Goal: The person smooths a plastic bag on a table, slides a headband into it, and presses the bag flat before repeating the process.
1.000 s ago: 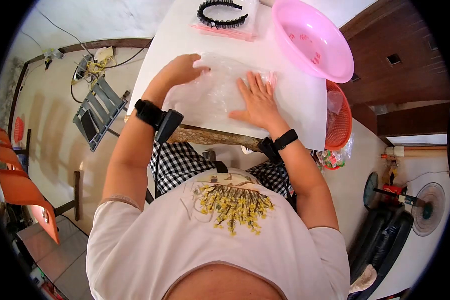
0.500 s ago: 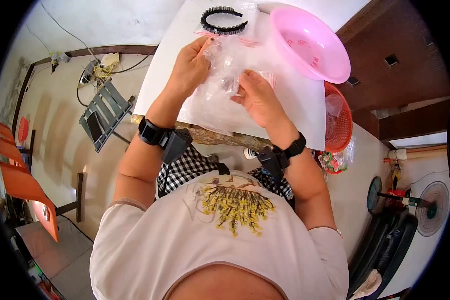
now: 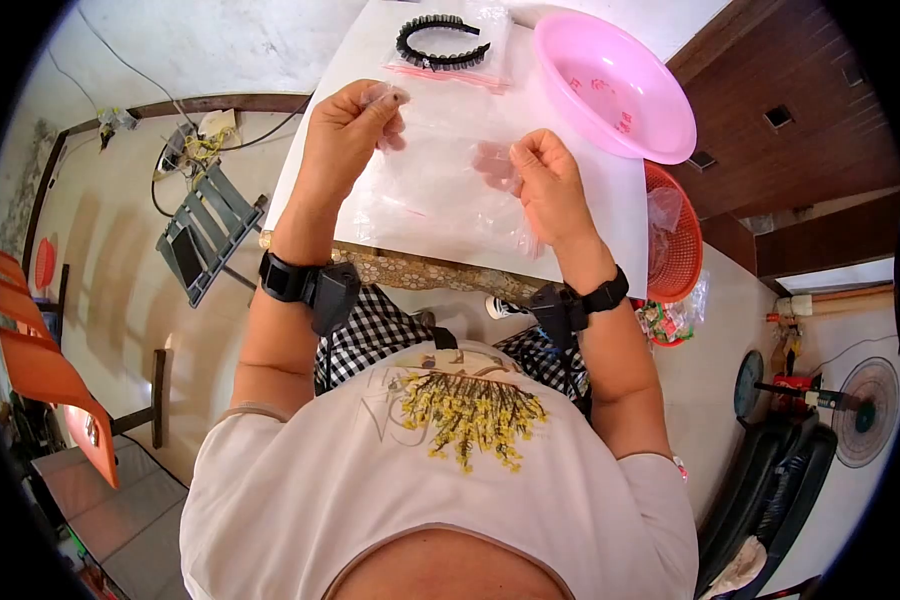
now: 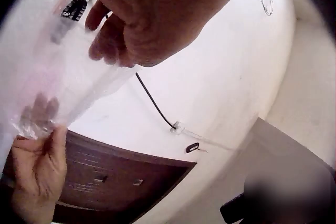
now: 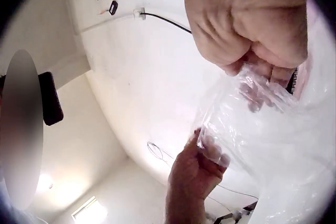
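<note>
A clear plastic bag (image 5: 233,124) is stretched between my two hands above the white table (image 3: 620,220). My left hand (image 3: 345,130) pinches one side of its edge between thumb and fingers. The other side is pinched by my right hand (image 3: 552,185), whose fingers show through the film. In the left wrist view the bag's edge runs as a taut line from one hand to the other. Beneath it in the head view, more clear bags (image 3: 400,215) with pinkish-red edge strips lie flat on the table.
A black headband (image 3: 432,62) lies on clear bags at the table's far side. To its right stands a pink basin (image 3: 610,90). A red-orange basket (image 3: 675,250) is beside the table's right edge, and a grey slatted stand (image 3: 210,230) is off to the left.
My hands went from lying over the flat bags to lifting one up. Since then they have moved apart, drawing the crumpled bag out wide between them.
</note>
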`<state>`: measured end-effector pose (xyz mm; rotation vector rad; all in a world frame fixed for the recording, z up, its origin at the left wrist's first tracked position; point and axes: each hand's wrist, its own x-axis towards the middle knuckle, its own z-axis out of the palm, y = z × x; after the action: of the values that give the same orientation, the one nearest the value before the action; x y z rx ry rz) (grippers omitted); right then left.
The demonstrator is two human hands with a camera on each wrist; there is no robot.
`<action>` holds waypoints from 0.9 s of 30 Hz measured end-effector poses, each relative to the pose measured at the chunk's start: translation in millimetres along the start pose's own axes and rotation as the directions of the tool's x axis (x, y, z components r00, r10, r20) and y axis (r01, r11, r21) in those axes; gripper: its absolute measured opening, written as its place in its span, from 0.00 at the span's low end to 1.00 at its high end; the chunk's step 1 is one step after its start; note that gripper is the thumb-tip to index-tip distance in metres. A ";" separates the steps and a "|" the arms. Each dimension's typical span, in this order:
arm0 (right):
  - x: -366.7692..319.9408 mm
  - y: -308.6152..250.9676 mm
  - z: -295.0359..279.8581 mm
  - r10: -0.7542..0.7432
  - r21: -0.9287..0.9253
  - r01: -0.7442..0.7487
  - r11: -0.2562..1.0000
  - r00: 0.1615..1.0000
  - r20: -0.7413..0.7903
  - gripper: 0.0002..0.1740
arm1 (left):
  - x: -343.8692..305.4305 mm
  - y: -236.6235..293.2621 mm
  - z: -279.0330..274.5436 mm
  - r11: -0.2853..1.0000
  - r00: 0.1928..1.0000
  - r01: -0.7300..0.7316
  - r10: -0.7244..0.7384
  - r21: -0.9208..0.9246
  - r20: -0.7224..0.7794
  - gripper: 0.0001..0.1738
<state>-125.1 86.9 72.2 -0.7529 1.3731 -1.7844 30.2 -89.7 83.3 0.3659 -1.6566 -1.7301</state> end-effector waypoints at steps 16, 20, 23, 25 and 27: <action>-17.2 -46.2 28.1 -0.352 -0.470 0.455 0.757 0.889 0.294 0.21 | 6.0 40.0 16.0 0.874 0.923 -0.149 -0.045 0.463 0.382 0.18; -11.9 -25.3 1.2 -0.190 -0.597 0.290 0.748 0.955 0.226 0.31 | 7.0 35.6 17.3 0.984 0.952 -0.177 0.166 0.021 0.258 0.08; -5.2 -17.7 -24.6 0.153 -0.791 0.090 0.605 0.962 0.227 0.31 | 10.3 39.6 14.4 0.973 0.962 -0.229 0.231 -0.029 0.147 0.09; -0.6 -6.6 -43.8 0.120 -0.691 0.043 0.722 0.975 0.186 0.21 | 17.5 38.0 3.1 0.973 0.966 -0.229 0.230 -0.028 0.117 0.10; 7.2 -0.2 -56.7 0.028 -0.473 0.028 0.881 0.993 0.111 0.13 | 25.1 32.5 -0.7 0.984 0.986 -0.169 0.169 0.058 -0.001 0.11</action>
<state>-175.0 110.7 58.2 -1.0928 1.7540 -1.3835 22.2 -104.3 120.8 0.2489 -1.6860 -1.5578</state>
